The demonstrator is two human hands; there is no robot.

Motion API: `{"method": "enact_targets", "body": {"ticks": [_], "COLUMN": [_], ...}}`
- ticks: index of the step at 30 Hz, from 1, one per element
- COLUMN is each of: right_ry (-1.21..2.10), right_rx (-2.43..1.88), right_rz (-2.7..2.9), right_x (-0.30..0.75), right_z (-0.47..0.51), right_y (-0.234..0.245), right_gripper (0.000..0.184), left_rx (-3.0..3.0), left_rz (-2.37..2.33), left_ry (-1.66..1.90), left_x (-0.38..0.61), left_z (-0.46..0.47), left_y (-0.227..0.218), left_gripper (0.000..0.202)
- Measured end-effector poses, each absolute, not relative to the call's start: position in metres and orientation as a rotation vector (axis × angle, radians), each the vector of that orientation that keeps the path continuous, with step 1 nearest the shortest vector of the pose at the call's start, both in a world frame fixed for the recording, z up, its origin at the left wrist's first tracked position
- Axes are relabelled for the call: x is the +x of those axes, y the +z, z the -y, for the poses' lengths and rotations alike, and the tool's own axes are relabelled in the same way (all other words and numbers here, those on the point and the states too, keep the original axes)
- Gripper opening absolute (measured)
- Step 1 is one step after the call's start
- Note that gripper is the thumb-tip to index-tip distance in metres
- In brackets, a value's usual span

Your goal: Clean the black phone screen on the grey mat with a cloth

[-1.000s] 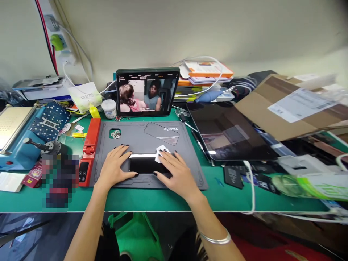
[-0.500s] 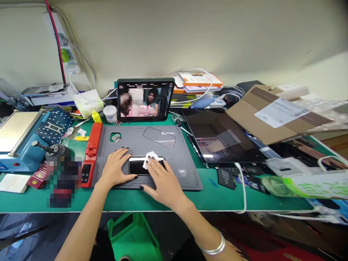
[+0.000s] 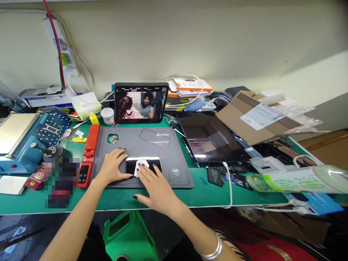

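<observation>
A phone (image 3: 130,166) with a dark screen lies sideways on the grey work mat (image 3: 179,152). Spread around its left end, my left hand (image 3: 112,166) holds it steady, with the index finger at the upper corner and the thumb along the lower edge. My right hand (image 3: 159,186) presses a folded white wipe (image 3: 141,163) flat onto the screen under its fingertips; the thumb stands apart over the mat. Behind the phone, a thin clear glass panel with a dark border (image 3: 154,138) rests on the mat.
A tablet (image 3: 140,103) playing video stands behind the mat. Left are a red tool (image 3: 88,156) and a blue machine (image 3: 20,141). A large dark screen (image 3: 212,137), phone batteries (image 3: 215,176) and an opened cardboard box (image 3: 244,123) lie right. A green stool (image 3: 130,235) is below the table.
My right hand has slid the wipe leftward across the phone's screen, baring its right end. My left hand stays at the phone's left end. The whole view has shifted slightly.
</observation>
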State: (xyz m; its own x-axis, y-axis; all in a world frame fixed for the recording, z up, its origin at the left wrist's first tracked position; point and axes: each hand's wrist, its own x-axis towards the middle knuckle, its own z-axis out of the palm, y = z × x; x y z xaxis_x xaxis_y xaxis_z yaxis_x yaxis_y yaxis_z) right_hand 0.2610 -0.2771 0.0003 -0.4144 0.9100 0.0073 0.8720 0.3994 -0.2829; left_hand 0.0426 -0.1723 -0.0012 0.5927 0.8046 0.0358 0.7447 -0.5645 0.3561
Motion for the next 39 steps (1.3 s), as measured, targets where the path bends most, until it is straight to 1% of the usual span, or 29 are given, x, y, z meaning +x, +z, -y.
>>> {"method": "enact_targets", "body": {"ticks": [4, 10, 14, 17, 20, 25, 30, 35, 39], "right_ry": [0.347, 0.351, 0.313, 0.282, 0.281, 0.265, 0.275, 0.293, 0.306], "right_rx": [-1.727, -1.662, -1.692, -1.75, -1.695, -1.662, -1.613, -1.638, -1.59], "right_rz": [2.427, 2.448, 2.417, 2.379, 2.422, 2.429, 2.439, 2.414, 2.463], "right_x": [0.28, 0.28, 0.289, 0.293, 0.285, 0.286, 0.291, 0.296, 0.297], "right_z": [0.27, 0.277, 0.281, 0.282, 0.285, 0.286, 0.283, 0.28, 0.275], "right_y": [0.004, -0.005, -0.012, -0.014, -0.014, -0.017, -0.019, -0.019, -0.015], "right_gripper": [0.067, 0.072, 0.069, 0.07, 0.072, 0.071, 0.076, 0.067, 0.074], "left_rx": [2.467, 2.43, 2.416, 2.403, 2.393, 2.394, 2.434, 2.453, 2.463], "left_rz": [-1.301, -1.326, -1.325, -1.328, -1.332, -1.324, -1.261, -1.245, -1.252], "left_ry": [0.207, 0.172, 0.194, 0.195, 0.198, 0.22, 0.237, 0.239, 0.242], "left_x": [0.05, 0.056, 0.053, 0.053, 0.053, 0.049, 0.041, 0.038, 0.039], "left_z": [0.171, 0.169, 0.168, 0.168, 0.169, 0.172, 0.173, 0.173, 0.173], "left_y": [0.004, 0.004, 0.001, 0.002, 0.002, -0.002, -0.007, -0.01, -0.01], "left_gripper": [0.068, 0.066, 0.064, 0.064, 0.064, 0.067, 0.07, 0.071, 0.071]}}
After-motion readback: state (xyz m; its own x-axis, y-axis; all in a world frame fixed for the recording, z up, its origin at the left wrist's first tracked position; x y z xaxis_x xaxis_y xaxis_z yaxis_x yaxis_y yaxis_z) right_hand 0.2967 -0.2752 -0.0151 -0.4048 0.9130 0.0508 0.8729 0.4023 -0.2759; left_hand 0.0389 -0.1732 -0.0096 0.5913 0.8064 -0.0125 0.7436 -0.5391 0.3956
